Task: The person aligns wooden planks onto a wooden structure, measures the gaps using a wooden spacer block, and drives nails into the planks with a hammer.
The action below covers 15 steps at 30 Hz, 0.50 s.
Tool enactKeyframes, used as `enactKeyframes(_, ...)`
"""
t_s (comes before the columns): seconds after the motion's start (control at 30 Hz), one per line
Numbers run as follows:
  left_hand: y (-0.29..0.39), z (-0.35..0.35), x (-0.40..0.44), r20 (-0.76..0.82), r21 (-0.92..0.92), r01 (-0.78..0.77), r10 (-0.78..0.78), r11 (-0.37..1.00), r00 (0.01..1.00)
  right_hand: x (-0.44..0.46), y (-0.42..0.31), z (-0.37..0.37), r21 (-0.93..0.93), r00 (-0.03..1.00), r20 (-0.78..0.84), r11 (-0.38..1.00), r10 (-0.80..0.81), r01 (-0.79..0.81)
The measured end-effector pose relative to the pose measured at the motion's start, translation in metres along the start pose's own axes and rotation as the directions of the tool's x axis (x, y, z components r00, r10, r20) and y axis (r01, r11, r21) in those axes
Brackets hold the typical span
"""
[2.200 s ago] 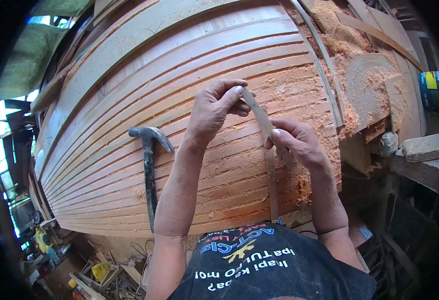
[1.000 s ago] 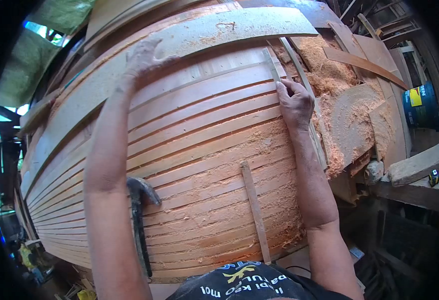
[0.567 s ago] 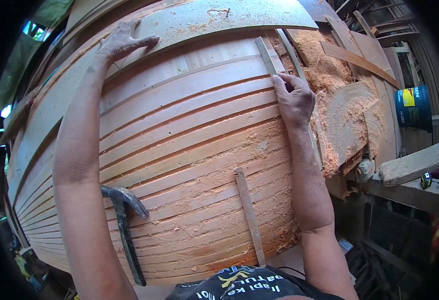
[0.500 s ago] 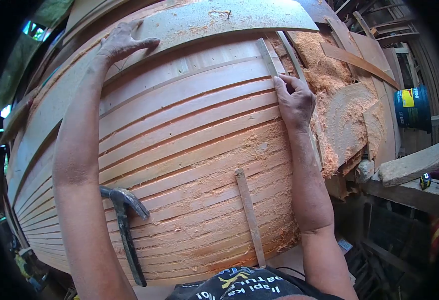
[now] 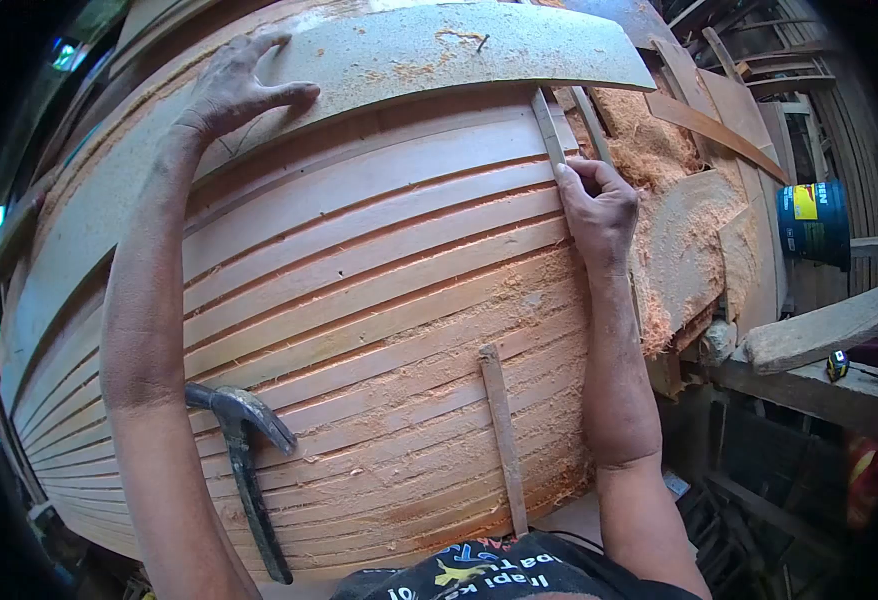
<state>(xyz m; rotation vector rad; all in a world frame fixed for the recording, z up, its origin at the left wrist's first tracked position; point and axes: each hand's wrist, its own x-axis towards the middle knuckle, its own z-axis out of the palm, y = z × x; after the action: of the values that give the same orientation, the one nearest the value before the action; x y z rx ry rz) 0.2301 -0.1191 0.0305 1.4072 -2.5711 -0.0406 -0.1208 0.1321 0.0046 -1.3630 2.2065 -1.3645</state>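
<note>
My left hand (image 5: 234,88) rests on a long pale board (image 5: 409,65), thumb and fingers spread. A nail stands up near the right end of this board. In a pinch between thumb and forefinger, my right hand (image 5: 601,205) holds a thin wooden strip (image 5: 549,130). The strip's far end meets the board's lower edge; whether it runs underneath is unclear. Both lie over a broad curved surface of slats with narrow grooves (image 5: 379,235), dusted with sawdust lower down.
A claw hammer (image 5: 244,410) lies on the slats beside my left forearm. A loose stick (image 5: 502,440) lies nearer my body. To the right are piled shavings (image 5: 639,125), a dark bucket (image 5: 814,222), a thick timber piece (image 5: 819,325) and a tape measure (image 5: 837,365).
The pale board has shifted slightly right and toward me, its edge now reaching the strip's far end. My left hand stays on it, and my right hand keeps its pinch. The view has shifted slightly.
</note>
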Motion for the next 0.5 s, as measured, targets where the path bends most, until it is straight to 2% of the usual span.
enactKeyframes(0.17, 0.001, 0.0, 0.0, 0.013, -0.001, 0.018, -0.018, 1.0, 1.0, 0.003, 0.008, -0.003, 0.123, 0.998, 0.058, 0.992, 0.02, -0.027)
enactKeyframes(0.27, -0.001, 0.002, 0.001, 0.02, 0.035, 0.03, -0.03, 0.999, 0.999, 0.003, 0.013, -0.006, 0.136, 0.997, 0.08, 0.991, -0.003, -0.008)
enactKeyframes(0.5, 0.003, -0.001, -0.001, 0.034, -0.05, 0.051, -0.049, 0.997, 0.998, 0.004, 0.011, -0.01, 0.177, 0.994, 0.11, 0.983, 0.021, -0.04)
